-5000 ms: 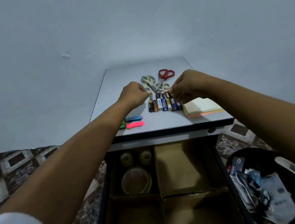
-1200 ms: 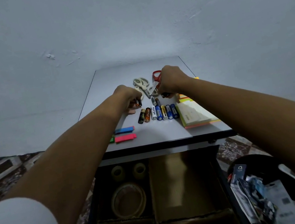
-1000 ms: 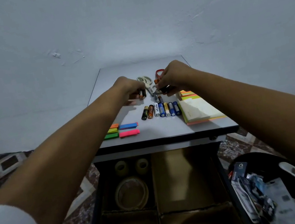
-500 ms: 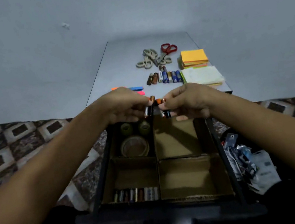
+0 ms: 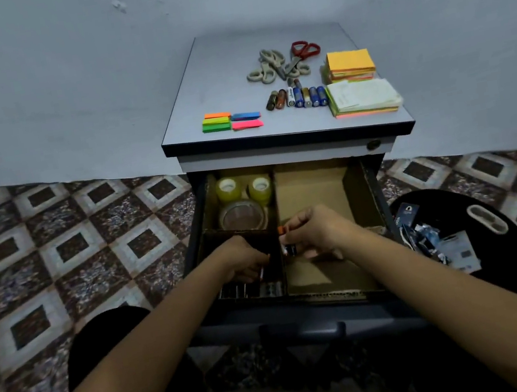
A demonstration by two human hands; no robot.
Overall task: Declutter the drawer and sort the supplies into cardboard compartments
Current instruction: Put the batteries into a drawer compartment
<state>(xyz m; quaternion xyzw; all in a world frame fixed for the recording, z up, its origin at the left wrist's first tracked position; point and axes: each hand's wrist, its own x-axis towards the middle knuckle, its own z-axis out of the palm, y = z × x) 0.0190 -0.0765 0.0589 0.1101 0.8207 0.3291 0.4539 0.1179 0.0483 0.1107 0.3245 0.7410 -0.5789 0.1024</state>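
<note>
The left hand (image 5: 244, 261) and right hand (image 5: 316, 232) are gripping batteries (image 5: 290, 250) over the near-left compartment (image 5: 214, 247). Tape rolls (image 5: 242, 214) are lying sorted; scissors (image 5: 282, 61), sticky notes (image 5: 362, 98) and other batteries (image 5: 298, 97) are waiting on top.

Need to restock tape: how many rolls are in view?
3, all in the far-left cardboard compartment: two small rolls at the back, one larger roll nearer. Others may be hidden.

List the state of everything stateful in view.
Drawer, open.
Left grip, in front-left compartment, pinching a battery.
Right grip, holding batteries over the divider.
Tape rolls, in back-left compartment.
Battery row, lying on cabinet top.
Scissors, piled on cabinet top.
Sticky notes, stacked on cabinet top.
</note>
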